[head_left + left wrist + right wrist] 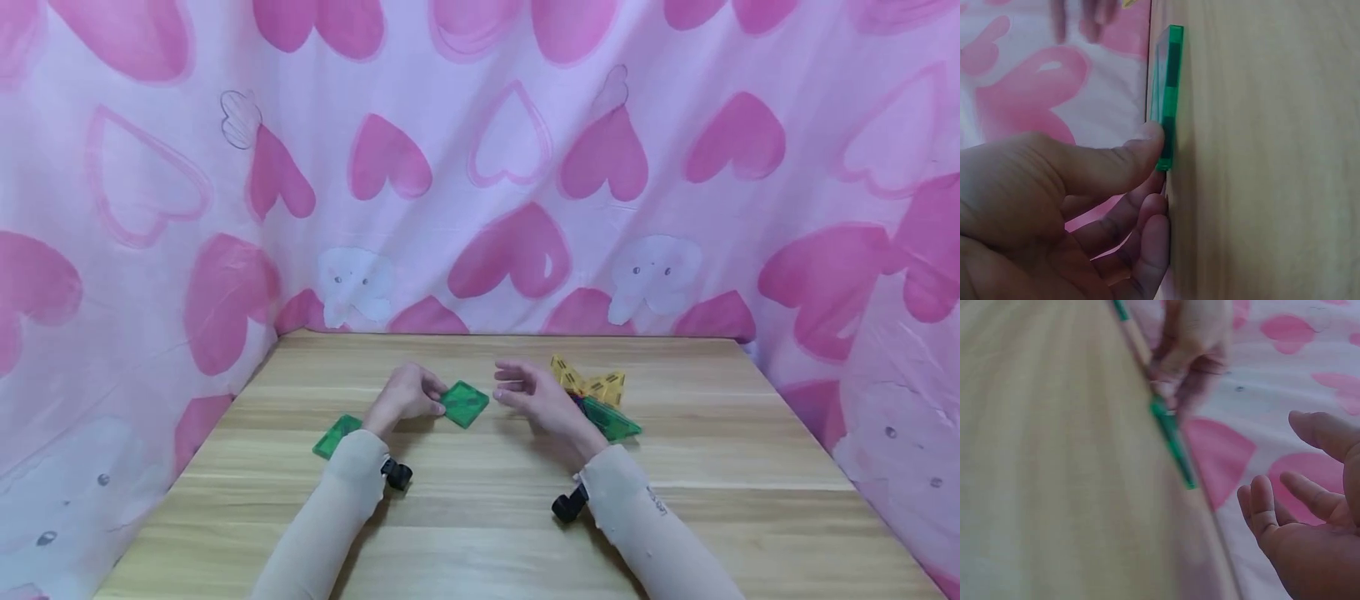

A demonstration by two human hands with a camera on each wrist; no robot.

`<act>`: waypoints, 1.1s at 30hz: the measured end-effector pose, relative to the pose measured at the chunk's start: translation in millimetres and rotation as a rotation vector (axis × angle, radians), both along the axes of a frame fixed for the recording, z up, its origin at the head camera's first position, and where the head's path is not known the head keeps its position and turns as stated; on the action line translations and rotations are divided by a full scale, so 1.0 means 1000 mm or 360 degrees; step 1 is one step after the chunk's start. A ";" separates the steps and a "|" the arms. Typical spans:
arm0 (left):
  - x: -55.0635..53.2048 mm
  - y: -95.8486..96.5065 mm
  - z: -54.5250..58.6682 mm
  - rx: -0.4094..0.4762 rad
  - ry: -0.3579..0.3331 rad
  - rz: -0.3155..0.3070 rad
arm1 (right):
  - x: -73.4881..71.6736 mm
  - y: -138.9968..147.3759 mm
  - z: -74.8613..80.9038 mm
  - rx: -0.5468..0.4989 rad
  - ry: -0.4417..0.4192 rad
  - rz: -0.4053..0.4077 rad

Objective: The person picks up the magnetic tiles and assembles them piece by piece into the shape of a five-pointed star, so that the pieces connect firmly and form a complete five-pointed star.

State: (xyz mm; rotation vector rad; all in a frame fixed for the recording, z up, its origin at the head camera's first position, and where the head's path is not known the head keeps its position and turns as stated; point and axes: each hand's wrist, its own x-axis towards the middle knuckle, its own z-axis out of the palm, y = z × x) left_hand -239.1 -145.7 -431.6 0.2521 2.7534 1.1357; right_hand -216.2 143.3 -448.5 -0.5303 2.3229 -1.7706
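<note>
My left hand (408,393) pinches a green square tile (464,404) by its left corner, thumb on the near side. In the left wrist view the thumb presses the edge of this tile (1169,94), which stands close over the wooden surface. To the right of the tile is my right hand (536,398), its fingers loosely spread and nothing between them. The right wrist view shows that hand (1310,519) apart from the tile. Just past the right hand sit a yellow piece (600,387) of several joined tiles and a green tile (611,419) leaning against it, partly hidden by the hand.
Another green tile (335,435) lies on the wooden table (480,517) left of my left wrist, partly covered by the sleeve. A pink heart-patterned curtain (510,167) hangs behind the table's back edge and along both sides. Each wrist carries a small black camera.
</note>
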 end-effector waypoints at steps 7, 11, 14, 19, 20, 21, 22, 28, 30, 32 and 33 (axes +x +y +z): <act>0.003 0.001 0.000 -0.0001 -0.0091 -0.0026 | 0.002 -0.011 -0.030 0.0168 0.0032 -0.0003; 0.003 0.003 0.002 -0.0035 -0.0173 -0.0190 | 0.004 -0.015 -0.035 0.0339 0.0164 -0.0049; 0.003 0.005 0.005 -0.0059 -0.0226 -0.0283 | 0.005 -0.017 -0.034 0.0447 0.0230 -0.0098; 0.004 0.011 0.005 -0.0097 -0.0206 -0.0310 | 0.005 -0.017 -0.033 0.0570 0.0249 -0.0127; 0.004 0.012 0.005 -0.0102 -0.0193 -0.0304 | 0.005 -0.017 -0.033 0.0579 0.0250 -0.0123; 0.004 0.013 0.005 -0.0108 -0.0175 -0.0302 | 0.004 -0.017 -0.033 0.0581 0.0253 -0.0121; 0.004 0.014 0.004 -0.0117 -0.0159 -0.0295 | 0.004 -0.017 -0.033 0.0581 0.0256 -0.0116; 0.005 0.019 0.003 -0.0161 -0.0114 -0.0244 | 0.003 -0.015 -0.033 0.0407 0.0196 -0.0035; 0.005 0.019 0.003 -0.0181 -0.0109 -0.0239 | 0.002 -0.014 -0.033 0.0313 0.0150 0.0008; 0.005 0.020 0.004 -0.0193 -0.0118 -0.0236 | 0.001 -0.013 -0.033 0.0238 0.0112 0.0035; 0.005 0.020 0.004 -0.0199 -0.0121 -0.0236 | 0.001 -0.012 -0.033 0.0210 0.0103 0.0037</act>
